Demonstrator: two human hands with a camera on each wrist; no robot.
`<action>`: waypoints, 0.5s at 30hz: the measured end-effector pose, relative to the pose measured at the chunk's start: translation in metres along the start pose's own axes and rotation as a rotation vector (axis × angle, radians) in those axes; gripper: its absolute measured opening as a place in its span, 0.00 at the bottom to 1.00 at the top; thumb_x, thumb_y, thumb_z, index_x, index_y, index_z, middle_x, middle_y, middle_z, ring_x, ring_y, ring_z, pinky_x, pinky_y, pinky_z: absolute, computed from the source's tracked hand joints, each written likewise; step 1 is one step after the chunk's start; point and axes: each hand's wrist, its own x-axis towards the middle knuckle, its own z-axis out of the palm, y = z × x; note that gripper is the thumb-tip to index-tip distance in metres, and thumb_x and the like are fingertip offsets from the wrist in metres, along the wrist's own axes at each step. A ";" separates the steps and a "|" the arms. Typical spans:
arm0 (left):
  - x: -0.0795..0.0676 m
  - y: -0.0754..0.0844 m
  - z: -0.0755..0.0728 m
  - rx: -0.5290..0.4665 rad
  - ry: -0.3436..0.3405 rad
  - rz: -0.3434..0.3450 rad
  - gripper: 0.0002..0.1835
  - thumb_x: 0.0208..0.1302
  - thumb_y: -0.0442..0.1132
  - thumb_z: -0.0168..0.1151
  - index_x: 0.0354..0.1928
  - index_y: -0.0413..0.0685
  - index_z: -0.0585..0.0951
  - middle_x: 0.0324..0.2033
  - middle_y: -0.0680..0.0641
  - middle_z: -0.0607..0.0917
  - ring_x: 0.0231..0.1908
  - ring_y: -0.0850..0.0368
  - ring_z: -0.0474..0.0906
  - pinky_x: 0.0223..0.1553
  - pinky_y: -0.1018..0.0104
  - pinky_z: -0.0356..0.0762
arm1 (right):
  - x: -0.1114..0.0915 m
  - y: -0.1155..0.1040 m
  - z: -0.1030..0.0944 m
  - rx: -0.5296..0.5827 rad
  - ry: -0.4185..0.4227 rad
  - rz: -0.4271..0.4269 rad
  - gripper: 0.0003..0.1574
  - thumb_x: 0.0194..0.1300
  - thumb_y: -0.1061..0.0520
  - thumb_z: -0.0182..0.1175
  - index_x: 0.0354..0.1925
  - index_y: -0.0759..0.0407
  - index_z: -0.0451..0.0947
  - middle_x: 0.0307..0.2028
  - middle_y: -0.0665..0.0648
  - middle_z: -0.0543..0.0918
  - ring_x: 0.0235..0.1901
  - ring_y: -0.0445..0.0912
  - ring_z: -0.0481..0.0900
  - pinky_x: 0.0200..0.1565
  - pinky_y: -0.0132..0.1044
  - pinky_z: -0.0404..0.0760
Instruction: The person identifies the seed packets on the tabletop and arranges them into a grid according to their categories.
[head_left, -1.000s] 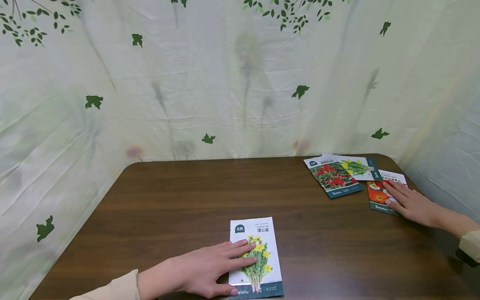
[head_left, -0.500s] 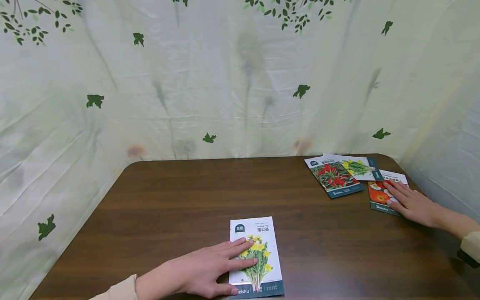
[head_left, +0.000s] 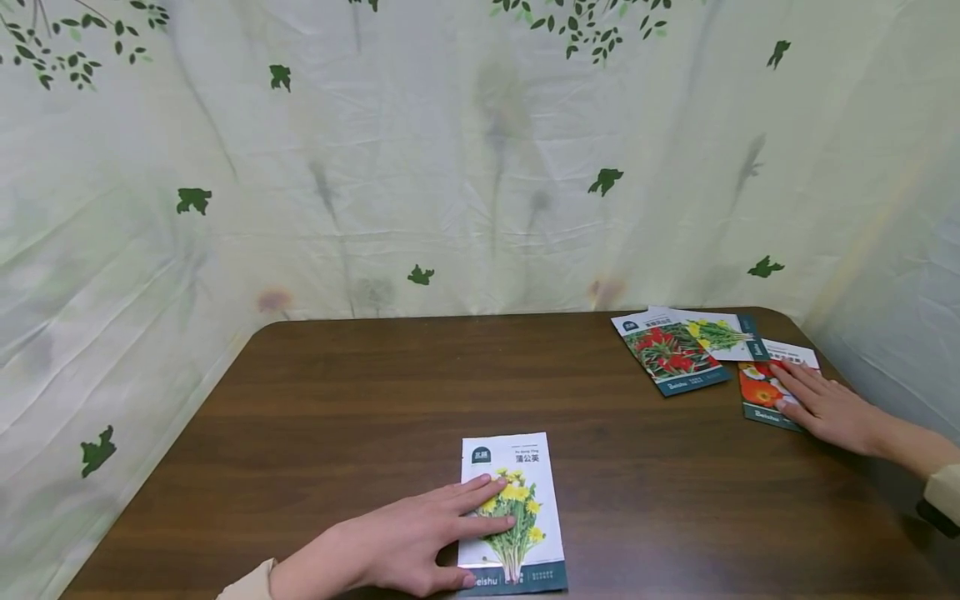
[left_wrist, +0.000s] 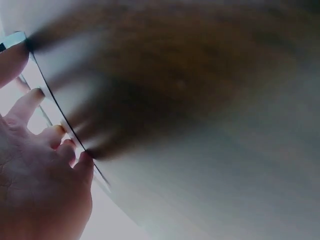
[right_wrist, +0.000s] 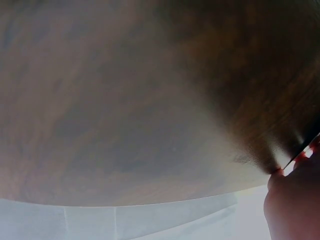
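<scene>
A white seed packet (head_left: pixel 551 500) printed with yellow dandelions lies flat near the table's front edge. My left hand (head_left: pixel 427 533) rests on its left half, fingers spread and straight; the left wrist view shows the fingertips at the packet (left_wrist: pixel 52 107). At the back right, my right hand (head_left: pixel 832 408) lies with extended fingers over a packet with orange flowers (head_left: pixel 760 392), hiding its right part. Beside it, a red-flower packet (head_left: pixel 667 354) and another yellow-flower packet (head_left: pixel 723 333) overlap each other. In the right wrist view only part of the right hand (right_wrist: pixel 295 200) shows, at the edge.
All packets lie on a dark brown wooden table (head_left: pixel 375 392) with rounded back corners. A pale curtain (head_left: pixel 450 167) with green leaf prints hangs right behind the table and along both sides.
The head view has shifted very slightly. Both hands and all the packets stay where they were on the table.
</scene>
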 end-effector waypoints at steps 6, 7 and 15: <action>0.000 0.002 0.001 -0.007 0.015 -0.011 0.33 0.70 0.59 0.52 0.75 0.73 0.58 0.77 0.55 0.49 0.75 0.53 0.46 0.66 0.54 0.62 | 0.000 0.002 0.000 -0.005 0.001 0.006 0.49 0.74 0.40 0.47 0.75 0.68 0.42 0.71 0.78 0.45 0.69 0.75 0.38 0.58 0.77 0.43; 0.000 0.002 0.001 -0.011 0.017 -0.012 0.33 0.70 0.58 0.52 0.75 0.73 0.59 0.77 0.55 0.50 0.75 0.53 0.46 0.66 0.54 0.61 | 0.000 0.002 0.000 -0.003 -0.002 0.009 0.49 0.74 0.40 0.47 0.75 0.68 0.42 0.71 0.78 0.45 0.69 0.76 0.38 0.58 0.77 0.43; 0.000 0.004 0.001 -0.047 0.012 -0.035 0.33 0.69 0.57 0.54 0.74 0.73 0.60 0.76 0.54 0.51 0.75 0.53 0.47 0.66 0.52 0.61 | 0.000 0.002 0.001 0.002 0.005 -0.005 0.49 0.73 0.40 0.49 0.75 0.68 0.43 0.71 0.78 0.45 0.68 0.77 0.39 0.58 0.77 0.43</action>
